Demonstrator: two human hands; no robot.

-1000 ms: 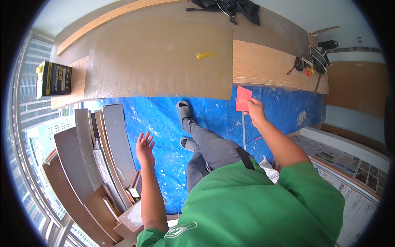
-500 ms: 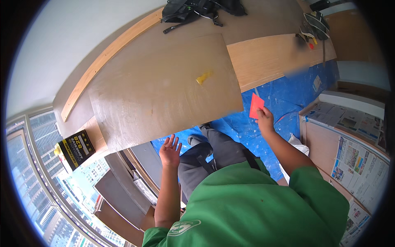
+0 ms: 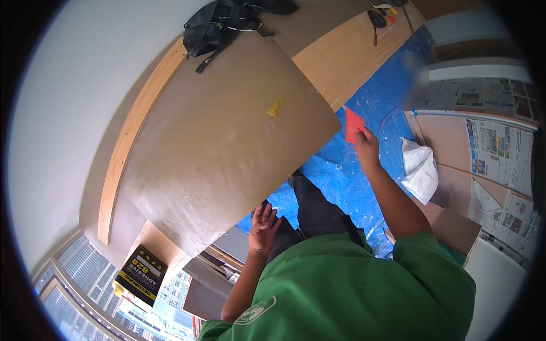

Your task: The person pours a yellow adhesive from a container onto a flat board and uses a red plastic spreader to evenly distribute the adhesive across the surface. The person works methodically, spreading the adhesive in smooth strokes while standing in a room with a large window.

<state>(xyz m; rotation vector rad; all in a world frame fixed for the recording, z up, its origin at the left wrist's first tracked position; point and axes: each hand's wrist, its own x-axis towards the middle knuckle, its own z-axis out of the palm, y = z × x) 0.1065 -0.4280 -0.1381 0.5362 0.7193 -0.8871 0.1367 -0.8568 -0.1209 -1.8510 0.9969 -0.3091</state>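
Observation:
My right hand pinches a flat red plastic spreader between thumb and fingers, held up beyond the right edge of the board. Near the board's front edge is my left hand, its fingers spread and holding nothing. A large grey-brown board lies in front of me, its surface streaked with a shiny wet-looking film. Toward its far right part sits a yellow smear of glue.
A black and yellow adhesive can stands at the left by the window. A wooden batten runs along the wall side. Behind lies a black backpack. Blue sheeting covers the floor; a white bag rests at right.
My view has turned, so the board and can appear rotated and shifted. My right hand still holds the red spreader. The left hand stays near the board's front edge, fingers now slightly bent.

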